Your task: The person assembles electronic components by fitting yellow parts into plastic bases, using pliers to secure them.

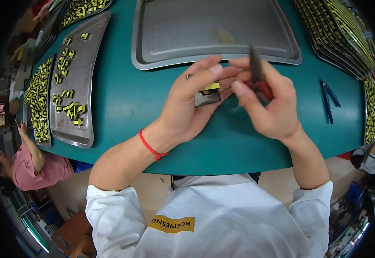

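Yellow-taped part (207, 95) in left hand (191, 101), red-handled pliers (258, 77) in right hand (267, 103)

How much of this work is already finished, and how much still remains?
Done: hard to say; the big tray ahead shows nothing on it. In hand: the left hand holds one small yellow-taped part, and the right hand holds a red-handled tool beside it. Left, it seems: loose yellow parts on the left tray and full trays stacked at right. Blue pliers lie unused.
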Motion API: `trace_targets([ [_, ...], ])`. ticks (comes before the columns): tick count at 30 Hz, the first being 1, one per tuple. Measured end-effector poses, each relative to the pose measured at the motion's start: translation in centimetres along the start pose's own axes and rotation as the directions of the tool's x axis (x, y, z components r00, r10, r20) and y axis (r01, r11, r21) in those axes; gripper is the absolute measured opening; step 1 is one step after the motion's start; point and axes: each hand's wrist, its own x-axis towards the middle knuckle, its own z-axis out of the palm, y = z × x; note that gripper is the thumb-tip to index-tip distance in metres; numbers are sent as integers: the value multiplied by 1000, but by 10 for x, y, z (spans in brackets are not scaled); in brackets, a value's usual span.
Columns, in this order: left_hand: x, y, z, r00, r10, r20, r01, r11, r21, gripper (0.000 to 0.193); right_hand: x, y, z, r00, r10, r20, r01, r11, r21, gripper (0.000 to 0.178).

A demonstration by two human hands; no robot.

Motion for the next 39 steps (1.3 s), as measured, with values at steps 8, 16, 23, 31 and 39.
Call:
trace_targets([
  [8,-16,-1,5,841,495,218,-493,533,687,50,-4,7,-2,980,150,-135,-122,973,198,26],
  [16,-10,-1,-4,610,575,546,-729,137,671,52,-14,15,0,993,94,-65,-78,973,216,14],
  [23,-11,-2,-8,570,603,559,-745,92,661,52,-17,10,7,982,174,-72,-134,915,382,16],
  [31,-8,-8,-10,560,613,557,-752,93,653,48,-26,4,21,965,188,184,-239,917,318,38],
  [39,-15,9,-6,747,324,580,-624,43,780,56,-24,13,23,972,213,98,-234,905,356,31],
])
